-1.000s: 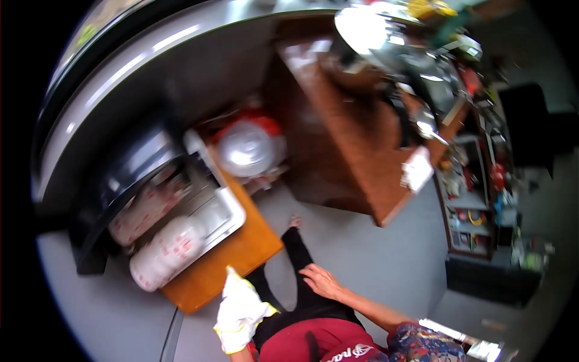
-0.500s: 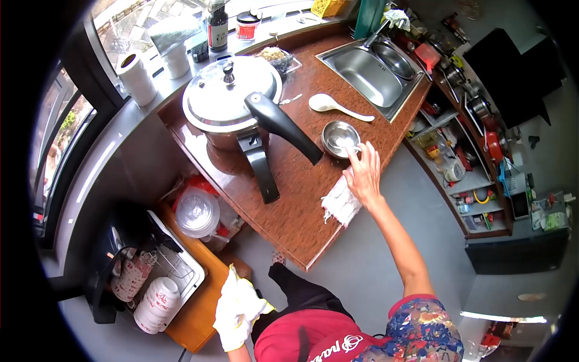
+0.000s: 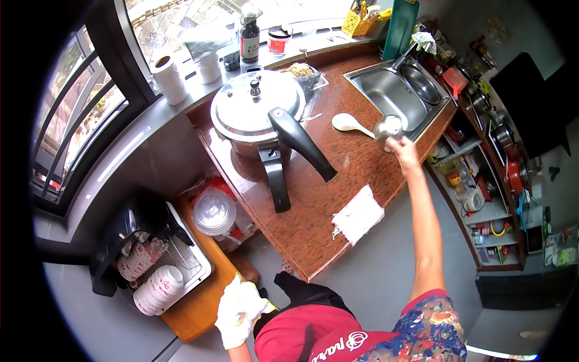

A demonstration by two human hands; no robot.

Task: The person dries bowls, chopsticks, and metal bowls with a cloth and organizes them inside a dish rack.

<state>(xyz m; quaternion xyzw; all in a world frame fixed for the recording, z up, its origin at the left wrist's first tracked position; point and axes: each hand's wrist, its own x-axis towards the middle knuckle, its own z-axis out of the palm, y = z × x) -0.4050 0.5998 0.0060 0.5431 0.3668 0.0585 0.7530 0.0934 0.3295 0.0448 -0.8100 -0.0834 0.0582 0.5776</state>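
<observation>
My right hand (image 3: pixel 405 155) grips the rim of a small metal bowl (image 3: pixel 388 129), lifted over the counter beside the sink's front corner. The white spoon (image 3: pixel 348 123) lies on the counter just left of the bowl, its handle end close to it. A folded white cloth (image 3: pixel 359 216) rests at the counter's front edge. Down by the body is my left hand (image 3: pixel 240 317), covered by a whitish glove or cloth, its fingers not clearly visible. A pressure cooker (image 3: pixel 256 108) with a lid and black handles stands on the counter's left part.
The steel sink (image 3: pixel 386 96) is set in the far right of the brown counter (image 3: pixel 307 232). Bottles and jars line the windowsill. At lower left, stacked bowls (image 3: pixel 158 291) sit in a rack. Open shelves (image 3: pixel 482 208) stand at right.
My right hand has lifted the metal bowl from the counter and carried it right, toward the sink. The view has shifted, and the white cloth now shows fully. My left hand has barely moved.
</observation>
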